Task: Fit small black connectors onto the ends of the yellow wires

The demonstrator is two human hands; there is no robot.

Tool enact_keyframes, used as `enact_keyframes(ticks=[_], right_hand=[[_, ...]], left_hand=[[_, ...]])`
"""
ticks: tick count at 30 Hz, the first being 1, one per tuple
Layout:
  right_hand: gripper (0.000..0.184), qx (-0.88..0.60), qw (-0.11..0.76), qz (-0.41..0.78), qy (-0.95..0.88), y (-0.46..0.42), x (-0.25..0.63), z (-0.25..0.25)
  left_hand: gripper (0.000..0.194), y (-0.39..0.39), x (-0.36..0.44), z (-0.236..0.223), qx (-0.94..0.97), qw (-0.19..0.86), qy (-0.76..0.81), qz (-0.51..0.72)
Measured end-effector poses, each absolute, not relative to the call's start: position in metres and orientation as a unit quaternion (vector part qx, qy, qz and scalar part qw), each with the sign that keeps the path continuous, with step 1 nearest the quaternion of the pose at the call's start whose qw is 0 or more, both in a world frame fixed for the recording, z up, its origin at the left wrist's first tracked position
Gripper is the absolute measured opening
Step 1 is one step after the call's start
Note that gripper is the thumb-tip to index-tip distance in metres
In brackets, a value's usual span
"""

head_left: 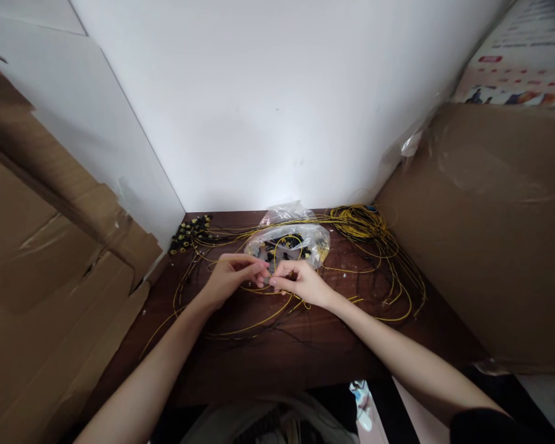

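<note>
Creased brown cardboard sheet (41, 277) blocks left, taped brown cardboard panel (481, 240) right, smooth white wall (277, 111) behind. Thin yellow-and-black cables (358, 223) clutter dark-wood tabletop (259, 367); way in: above, over front edge.

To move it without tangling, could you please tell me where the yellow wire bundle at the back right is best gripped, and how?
Probably grip the yellow wire bundle around its gathered loops, from above and the near side. The strands bunch there, but fan into loose curves toward the front; the white panel rises behind and brown cardboard stands to the right.
</note>
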State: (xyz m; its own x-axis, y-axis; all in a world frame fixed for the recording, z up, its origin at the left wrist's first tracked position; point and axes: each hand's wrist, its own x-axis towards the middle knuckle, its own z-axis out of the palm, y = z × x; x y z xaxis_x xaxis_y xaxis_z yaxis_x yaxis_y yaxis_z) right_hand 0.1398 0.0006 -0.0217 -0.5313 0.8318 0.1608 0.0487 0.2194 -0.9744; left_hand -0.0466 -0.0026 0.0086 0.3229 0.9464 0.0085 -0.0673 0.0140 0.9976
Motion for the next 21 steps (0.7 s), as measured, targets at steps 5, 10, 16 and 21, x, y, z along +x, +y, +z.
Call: enact_keyframes(ticks=[5,10,16,21], right_hand=[[0.029,-0.341,0.361,0.567,-0.658,0.002,0.138,-0.022],[0.03,-0.348,0.357,0.554,-0.667,0.001,0.138,-0.022],[0.027,-0.334,0.357,0.546,-0.681,0.001,0.139,-0.022],[0.028,-0.34,0.345,0.546,-0.683,0.001,0.14,-0.021]], left_hand=[[0.025,0.014,-0.058,0.004,0.354,0.573,0.367,0.641],[0.033,0.012,-0.057,0.005,0.419,0.577,0.385,0.586],[0.016,-0.002,-0.045,0.008,0.633,0.536,0.407,0.383],[0.019,0.001,-0.047,0.005,0.575,0.532,0.423,0.455]])
